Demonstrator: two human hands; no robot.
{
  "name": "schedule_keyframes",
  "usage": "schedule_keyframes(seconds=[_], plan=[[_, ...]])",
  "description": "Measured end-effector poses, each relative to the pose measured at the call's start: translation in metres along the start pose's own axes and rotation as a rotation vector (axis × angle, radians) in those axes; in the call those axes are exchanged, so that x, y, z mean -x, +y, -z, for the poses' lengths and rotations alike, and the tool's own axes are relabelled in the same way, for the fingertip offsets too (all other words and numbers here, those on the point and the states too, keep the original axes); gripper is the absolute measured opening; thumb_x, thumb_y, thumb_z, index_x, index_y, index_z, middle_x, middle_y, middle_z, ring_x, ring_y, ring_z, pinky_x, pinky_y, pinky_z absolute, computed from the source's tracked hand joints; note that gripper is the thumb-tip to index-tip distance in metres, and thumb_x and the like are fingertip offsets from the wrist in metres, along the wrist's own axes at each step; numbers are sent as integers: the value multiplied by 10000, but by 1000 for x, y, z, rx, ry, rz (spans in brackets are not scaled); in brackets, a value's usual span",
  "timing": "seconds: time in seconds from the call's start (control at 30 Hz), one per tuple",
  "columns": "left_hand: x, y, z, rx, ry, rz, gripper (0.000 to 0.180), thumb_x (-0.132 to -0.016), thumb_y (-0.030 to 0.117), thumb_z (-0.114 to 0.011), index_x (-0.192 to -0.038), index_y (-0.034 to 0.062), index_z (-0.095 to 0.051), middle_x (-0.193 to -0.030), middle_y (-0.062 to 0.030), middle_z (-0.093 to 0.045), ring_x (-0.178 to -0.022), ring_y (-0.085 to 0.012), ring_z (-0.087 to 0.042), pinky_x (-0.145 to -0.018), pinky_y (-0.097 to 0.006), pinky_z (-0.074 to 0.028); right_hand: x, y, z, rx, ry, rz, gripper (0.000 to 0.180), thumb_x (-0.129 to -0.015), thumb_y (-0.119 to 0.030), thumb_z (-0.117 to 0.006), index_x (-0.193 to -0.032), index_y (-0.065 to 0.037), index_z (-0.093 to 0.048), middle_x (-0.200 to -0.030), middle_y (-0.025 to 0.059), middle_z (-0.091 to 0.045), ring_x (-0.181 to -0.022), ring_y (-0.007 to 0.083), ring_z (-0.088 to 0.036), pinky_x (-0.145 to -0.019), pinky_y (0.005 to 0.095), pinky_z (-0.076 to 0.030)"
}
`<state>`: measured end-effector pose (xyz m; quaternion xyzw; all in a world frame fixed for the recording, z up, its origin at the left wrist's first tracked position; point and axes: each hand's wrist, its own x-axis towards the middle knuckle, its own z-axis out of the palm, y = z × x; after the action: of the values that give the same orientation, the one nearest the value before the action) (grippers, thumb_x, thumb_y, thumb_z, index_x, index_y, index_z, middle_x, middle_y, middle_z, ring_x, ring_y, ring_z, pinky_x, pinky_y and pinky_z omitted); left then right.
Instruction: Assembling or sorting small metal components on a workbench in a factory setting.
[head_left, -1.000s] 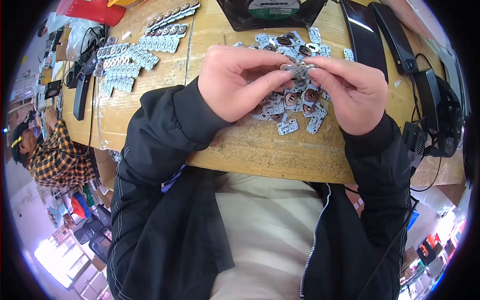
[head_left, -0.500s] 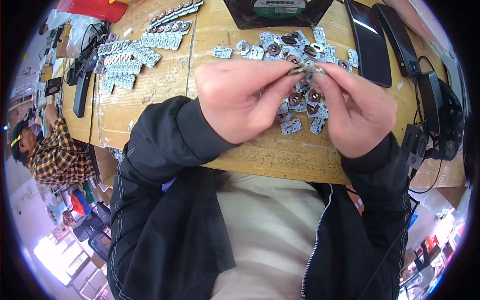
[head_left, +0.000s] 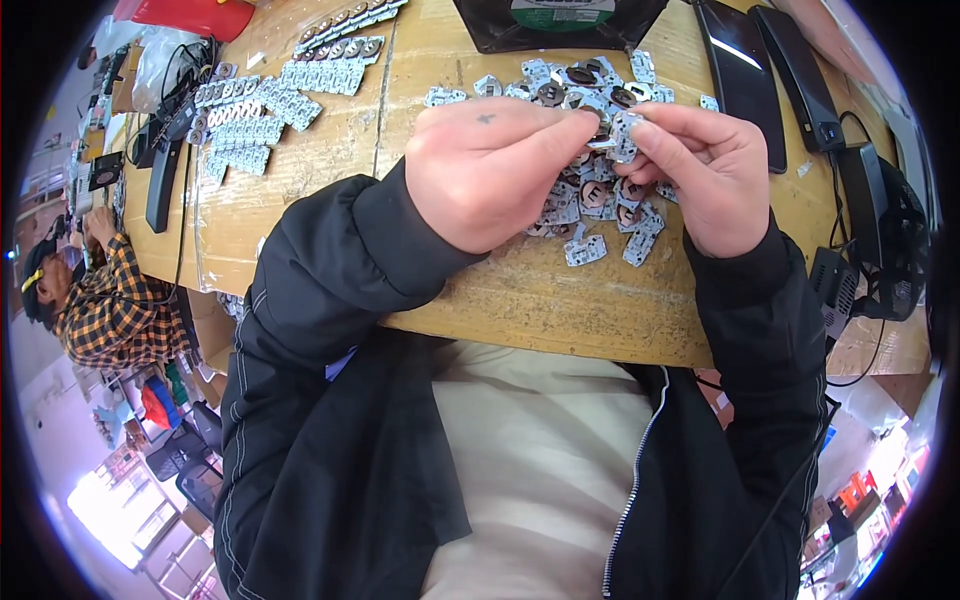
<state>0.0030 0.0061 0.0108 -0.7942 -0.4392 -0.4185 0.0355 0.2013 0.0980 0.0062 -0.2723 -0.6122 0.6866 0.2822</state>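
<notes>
Blue-grey circuit board (head_left: 624, 137) sits raised between your two hands, over a loose pile of boards (head_left: 593, 194) with brown discs on the counter (head_left: 490, 308). Your right hand (head_left: 712, 172) keeps its grip pinched on the board's right side; your left hand (head_left: 492, 165) pinches at its left, the exact contact hidden. Farther left, more boards lie in rows (head_left: 243, 132); a flat black device (head_left: 742, 92) rests rightward.
</notes>
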Motion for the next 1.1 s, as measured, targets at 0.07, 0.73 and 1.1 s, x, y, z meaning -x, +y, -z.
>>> schedule_keyframes(seconds=[0.07, 0.73, 1.1], plan=[[1, 1, 0, -8, -8, -6, 315, -707, -100, -695, -1012, -27, -670, -805, -145, -675, -684, -268, -677, -589, -309, -543, 1, 1, 0, -12, -8, -8, 197, -902, -28, -602, -1068, 71, -640, -831, 113, -685, -695, 125, -657, -631, 217, -544], [1, 0, -4, 19, 0, 12, 264, -709, -67, -721, -966, -19, -680, -774, -147, -678, -665, -262, -682, -565, -298, -533, 1, 2, 4, -47, -43, -40, 193, -889, -18, -614, -1059, 68, -646, -829, 110, -682, -696, 127, -658, -616, 211, -533], [-4, 4, 1, 47, 34, 201, 209, -750, -44, -713, -957, -23, -689, -792, -134, -701, -672, -201, -692, -594, -257, -538, -1, -17, 11, 249, 21, -52, 98, -849, -10, -669, -923, 47, -697, -783, 82, -676, -639, 90, -608, -579, 187, -487]])
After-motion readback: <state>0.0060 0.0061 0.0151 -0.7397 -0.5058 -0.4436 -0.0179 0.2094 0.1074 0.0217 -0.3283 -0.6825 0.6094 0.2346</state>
